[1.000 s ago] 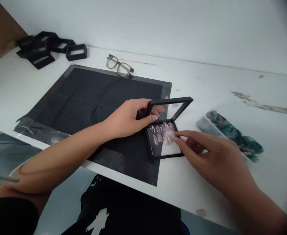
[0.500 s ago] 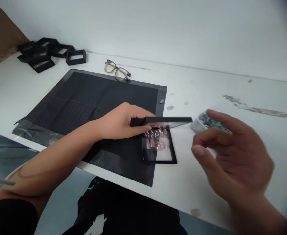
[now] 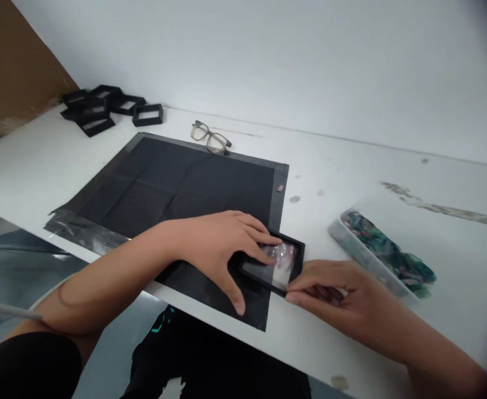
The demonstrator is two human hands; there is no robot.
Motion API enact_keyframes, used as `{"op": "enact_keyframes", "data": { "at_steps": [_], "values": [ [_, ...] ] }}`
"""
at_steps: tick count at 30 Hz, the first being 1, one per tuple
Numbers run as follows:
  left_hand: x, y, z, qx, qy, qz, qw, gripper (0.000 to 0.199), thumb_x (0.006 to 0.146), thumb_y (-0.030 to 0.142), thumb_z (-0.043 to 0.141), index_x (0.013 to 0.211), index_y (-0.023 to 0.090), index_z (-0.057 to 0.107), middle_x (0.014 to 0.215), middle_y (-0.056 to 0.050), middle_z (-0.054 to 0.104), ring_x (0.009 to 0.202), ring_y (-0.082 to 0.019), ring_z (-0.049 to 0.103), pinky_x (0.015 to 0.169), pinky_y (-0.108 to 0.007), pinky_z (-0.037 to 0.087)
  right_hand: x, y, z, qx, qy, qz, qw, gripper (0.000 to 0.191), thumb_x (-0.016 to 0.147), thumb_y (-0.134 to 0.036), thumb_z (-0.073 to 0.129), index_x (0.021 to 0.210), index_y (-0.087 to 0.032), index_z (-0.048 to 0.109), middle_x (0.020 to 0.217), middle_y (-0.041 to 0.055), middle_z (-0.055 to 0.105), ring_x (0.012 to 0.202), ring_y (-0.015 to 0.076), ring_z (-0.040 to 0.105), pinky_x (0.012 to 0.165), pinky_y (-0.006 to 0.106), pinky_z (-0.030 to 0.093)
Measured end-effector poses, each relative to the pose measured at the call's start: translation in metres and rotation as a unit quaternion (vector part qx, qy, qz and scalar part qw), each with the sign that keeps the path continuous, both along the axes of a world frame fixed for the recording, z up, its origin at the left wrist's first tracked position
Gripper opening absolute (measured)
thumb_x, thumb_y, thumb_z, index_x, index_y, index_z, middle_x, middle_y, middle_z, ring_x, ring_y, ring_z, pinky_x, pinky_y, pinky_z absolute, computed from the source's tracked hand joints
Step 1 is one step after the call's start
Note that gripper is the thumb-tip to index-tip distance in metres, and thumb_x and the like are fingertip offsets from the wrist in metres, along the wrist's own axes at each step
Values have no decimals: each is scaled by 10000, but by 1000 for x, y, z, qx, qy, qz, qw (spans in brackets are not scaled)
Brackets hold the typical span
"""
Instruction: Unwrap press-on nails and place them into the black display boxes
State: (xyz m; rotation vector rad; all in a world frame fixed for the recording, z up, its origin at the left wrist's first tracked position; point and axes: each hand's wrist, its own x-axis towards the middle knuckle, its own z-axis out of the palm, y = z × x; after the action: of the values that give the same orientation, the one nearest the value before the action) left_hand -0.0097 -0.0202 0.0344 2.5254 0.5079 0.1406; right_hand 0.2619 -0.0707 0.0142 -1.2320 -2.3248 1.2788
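Observation:
A flat black-framed box (image 3: 282,274) with a clear window lies at the right edge of the black mat (image 3: 177,177). Through the window I make out pinkish false nails (image 3: 285,252), partly covered by my fingers. My left hand (image 3: 226,241) spreads over the box's left side, its fingertips resting on the window and its thumb apart on the mat. At the near right corner of the box, the thumb and fingers of my right hand (image 3: 338,291) pinch the frame.
Right of my right hand stands a clear plastic container (image 3: 351,241) of green and dark pieces. Glasses (image 3: 210,137) lie behind the mat. Several black frames (image 3: 97,108) are heaped at the back left. A small pink piece (image 3: 280,188) sits on the mat's right edge.
The black lid held tilted in my left hand is now down over the nails, and that hand has spread out. My right hand has moved left from mid-air to the box's corner.

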Motion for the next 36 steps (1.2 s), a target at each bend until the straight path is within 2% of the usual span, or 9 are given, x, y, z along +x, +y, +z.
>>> {"op": "enact_keyframes", "data": {
  "at_steps": [5, 9, 13, 17, 23, 25, 28, 32, 36],
  "values": [
    [13, -20, -10, 85, 15, 26, 996, 871, 792, 679, 709, 1461, 157, 510, 1562, -78, 476, 1456, -308, 420, 1298, -548, 181, -7, 0, -6, 6, -71, 16, 997, 333, 942, -468, 593, 751, -241, 744, 601, -1, 602, 540, 117, 514, 490, 248, 375],
    [21, -31, -25, 142, 45, 27, 989, 830, 941, 636, 531, 1558, 116, 336, 1635, -91, 348, 1542, -266, 297, 1312, -490, 172, -10, -3, -7, 73, -93, 25, 993, 353, 956, -420, 549, 693, -232, 691, 551, -8, 568, 501, 120, 516, 448, 240, 370],
    [24, -36, -36, 210, 78, 50, 973, 633, 1044, 554, 308, 1570, 203, 324, 1654, -32, 311, 1556, -177, 268, 1301, -419, 227, -9, -4, -13, 142, -50, 42, 988, 288, 946, -391, 576, 719, -246, 679, 530, -28, 565, 454, 119, 525, 409, 234, 390],
    [24, -36, -44, 266, 78, 64, 959, 556, 1058, 474, 318, 1557, 232, 350, 1646, -21, 332, 1534, -168, 322, 1229, -433, 368, -5, -3, -17, 169, 4, 10, 985, 215, 957, -374, 587, 842, -262, 729, 680, -14, 696, 529, 122, 618, 469, 217, 493],
    [-3, -16, -39, 227, 114, 208, 944, 580, 1034, 526, 395, 1541, 245, 380, 1628, -69, 356, 1513, -217, 370, 1310, -514, 129, 0, -3, -12, 228, 23, -27, 973, 200, 942, -388, 621, 907, -247, 759, 767, 31, 745, 576, 133, 673, 422, 165, 505],
    [-23, -9, -31, 182, 167, 314, 917, 592, 1021, 553, 420, 1542, 278, 374, 1635, -40, 351, 1523, -209, 351, 1312, -507, 108, 1, -4, -12, 254, 15, -21, 967, 219, 949, -398, 609, 902, -243, 757, 783, 42, 749, 596, 142, 682, 457, 181, 533],
    [-62, -4, -23, 168, 200, 429, 865, 610, 1024, 551, 399, 1552, 249, 358, 1639, -85, 339, 1512, -272, 367, 1266, -597, 201, 3, -4, -14, 288, 7, 5, 957, 228, 958, -399, 594, 916, -240, 752, 801, 49, 753, 609, 149, 686, 502, 207, 559],
    [-126, -5, -25, 142, 238, 580, 766, 647, 1016, 586, 371, 1565, 248, 336, 1645, -109, 326, 1514, -328, 348, 1211, -618, 307, 5, -4, -19, 323, -1, 37, 946, 232, 963, -396, 583, 952, -239, 754, 827, 53, 762, 612, 155, 696, 516, 225, 570],
    [-194, -8, -26, 120, 248, 668, 691, 660, 1015, 587, 393, 1559, 220, 332, 1640, -151, 328, 1507, -341, 344, 1177, -596, 376, 4, -5, -21, 335, -8, 48, 941, 237, 968, -402, 572, 966, -247, 751, 853, 46, 773, 617, 153, 709, 509, 216, 573]
  ]
}}
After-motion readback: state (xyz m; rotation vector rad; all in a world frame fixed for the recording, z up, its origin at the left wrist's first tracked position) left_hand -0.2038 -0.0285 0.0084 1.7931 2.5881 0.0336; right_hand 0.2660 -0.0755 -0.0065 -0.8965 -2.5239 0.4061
